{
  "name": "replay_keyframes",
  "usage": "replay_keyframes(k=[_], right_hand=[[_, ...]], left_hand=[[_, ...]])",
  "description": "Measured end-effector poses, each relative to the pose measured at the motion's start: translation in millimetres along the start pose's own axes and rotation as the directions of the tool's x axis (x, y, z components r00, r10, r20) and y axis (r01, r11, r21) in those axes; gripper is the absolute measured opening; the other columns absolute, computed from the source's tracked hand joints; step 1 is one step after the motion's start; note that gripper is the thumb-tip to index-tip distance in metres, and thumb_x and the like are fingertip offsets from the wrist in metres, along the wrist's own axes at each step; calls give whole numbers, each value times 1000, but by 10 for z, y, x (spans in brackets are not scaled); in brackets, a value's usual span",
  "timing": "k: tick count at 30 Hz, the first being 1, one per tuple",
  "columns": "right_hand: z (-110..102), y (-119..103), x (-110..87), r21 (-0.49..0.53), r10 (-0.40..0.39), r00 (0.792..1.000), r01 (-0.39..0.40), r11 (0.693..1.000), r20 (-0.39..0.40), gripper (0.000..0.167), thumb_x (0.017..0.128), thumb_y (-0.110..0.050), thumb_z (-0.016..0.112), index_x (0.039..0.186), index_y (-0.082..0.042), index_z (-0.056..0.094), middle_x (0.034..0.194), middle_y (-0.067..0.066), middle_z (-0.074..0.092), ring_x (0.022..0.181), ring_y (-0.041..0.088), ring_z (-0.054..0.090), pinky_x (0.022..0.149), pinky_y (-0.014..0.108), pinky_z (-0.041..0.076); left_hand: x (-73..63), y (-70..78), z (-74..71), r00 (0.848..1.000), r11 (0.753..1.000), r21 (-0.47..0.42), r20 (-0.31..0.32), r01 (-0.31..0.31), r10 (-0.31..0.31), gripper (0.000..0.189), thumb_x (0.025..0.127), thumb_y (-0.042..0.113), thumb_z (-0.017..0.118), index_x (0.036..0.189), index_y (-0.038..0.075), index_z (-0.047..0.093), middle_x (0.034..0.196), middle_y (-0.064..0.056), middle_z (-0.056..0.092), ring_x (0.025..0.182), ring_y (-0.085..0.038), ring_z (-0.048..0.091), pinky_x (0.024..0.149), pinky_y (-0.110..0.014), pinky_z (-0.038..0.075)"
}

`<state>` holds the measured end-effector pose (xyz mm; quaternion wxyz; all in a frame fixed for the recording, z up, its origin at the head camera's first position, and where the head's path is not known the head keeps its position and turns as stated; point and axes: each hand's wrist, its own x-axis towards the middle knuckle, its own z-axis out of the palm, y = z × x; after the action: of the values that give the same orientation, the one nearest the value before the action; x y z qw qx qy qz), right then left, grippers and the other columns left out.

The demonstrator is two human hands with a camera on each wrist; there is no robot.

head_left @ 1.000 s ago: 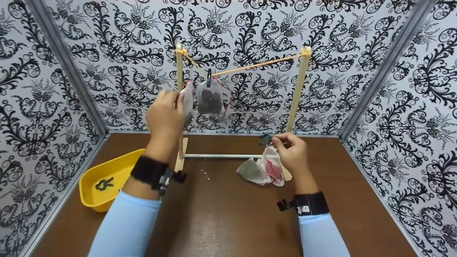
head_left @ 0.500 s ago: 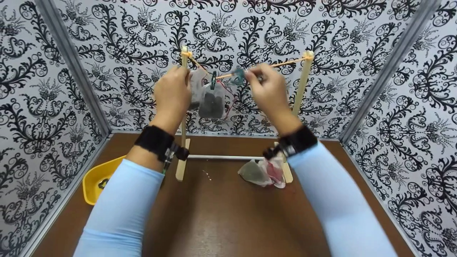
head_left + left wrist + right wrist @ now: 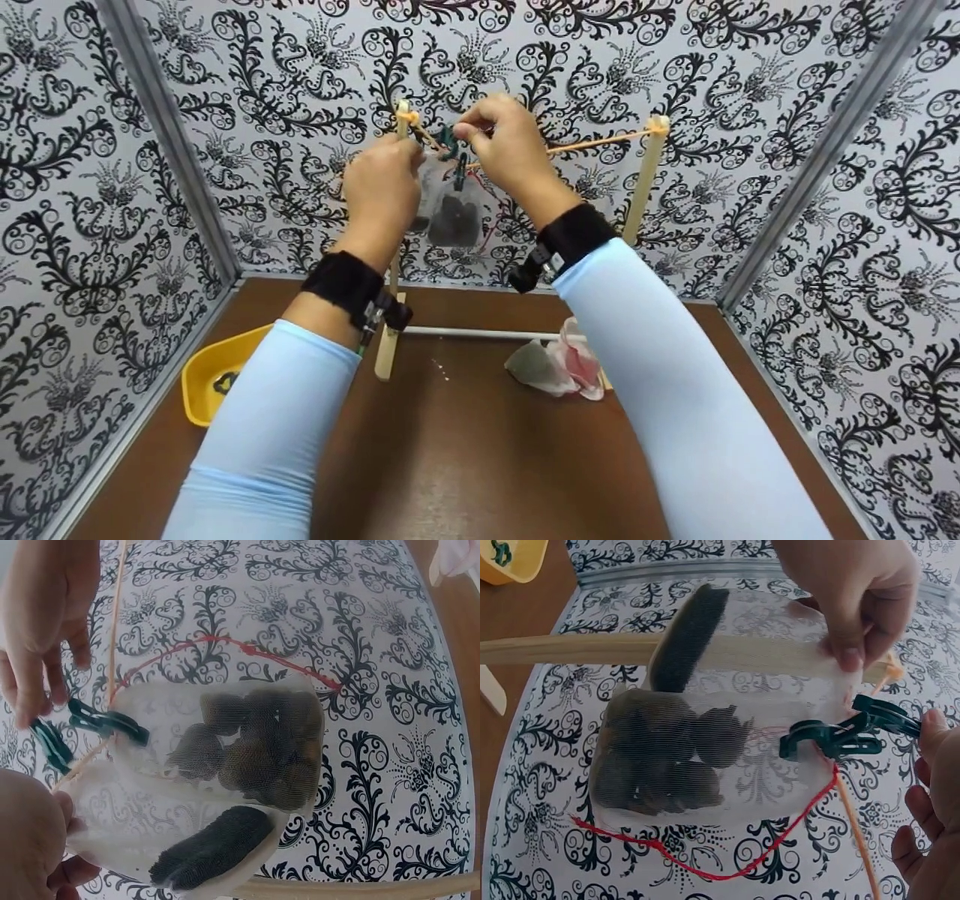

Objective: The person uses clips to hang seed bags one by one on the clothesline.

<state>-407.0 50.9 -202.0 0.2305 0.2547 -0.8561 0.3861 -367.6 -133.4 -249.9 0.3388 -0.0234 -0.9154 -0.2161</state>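
Note:
My left hand (image 3: 382, 184) pinches the top edge of a white mesh bag (image 3: 112, 829) with a long dark piece inside, holding it up at the orange cord (image 3: 596, 142). Beside it my right hand (image 3: 506, 142) pinches a dark green clip (image 3: 51, 746), its jaws pointed at the cord close to that bag's top. Next to them hangs another mesh bag (image 3: 667, 754), holding several dark lumps. A second green clip (image 3: 109, 722) fastens this one to the cord, and its red drawstring (image 3: 712, 876) dangles loose.
Wooden posts (image 3: 645, 187) carry the cord, with a pale bar (image 3: 480, 332) low between them. Two mesh bags, one greenish (image 3: 536, 366) and one pinkish (image 3: 581, 364), lie on the brown table (image 3: 465, 465). At left stands a yellow tray (image 3: 196, 375) with a green clip (image 3: 223, 382).
My right hand has risen from near the table bags, moving up and left to the cord with the clip. The left hand has lifted its bag up to the cord.

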Motion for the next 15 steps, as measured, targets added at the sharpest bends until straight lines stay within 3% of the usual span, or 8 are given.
replay_keyframes(k=[3, 10, 15], right_hand=[[41, 19, -10, 8, 21, 1000, -21, 1000, 19, 17, 107, -25, 77, 113, -9, 80, 118, 1, 68, 110, 12, 66, 101, 21, 58], [92, 24, -52, -53, 24, 997, -20, 998, 80, 18, 108, -29, 77, 113, -13, 82, 129, 1, 72, 127, 15, 64, 115, 22, 51], [90, 24, -73, -101, 66, 988, -52, 994, 137, 34, 108, -38, 76, 134, -16, 78, 151, -1, 68, 144, 14, 59, 127, 26, 46]], left_hand=[[15, 37, 0, 1000, 1000, -2, 9, -4, 4, 19, 114, 20, 67, 122, 15, 84, 119, -7, 82, 101, -35, 78, 86, -47, 65], [4, 15, 44, 999, 999, -32, -23, -31, 30, 17, 112, 23, 72, 119, 15, 85, 117, -7, 83, 100, -37, 79, 88, -50, 65], [-25, -28, 78, 1000, 998, -53, -15, -26, 25, 20, 112, 26, 73, 124, 15, 84, 120, -9, 83, 103, -38, 78, 89, -51, 65]])
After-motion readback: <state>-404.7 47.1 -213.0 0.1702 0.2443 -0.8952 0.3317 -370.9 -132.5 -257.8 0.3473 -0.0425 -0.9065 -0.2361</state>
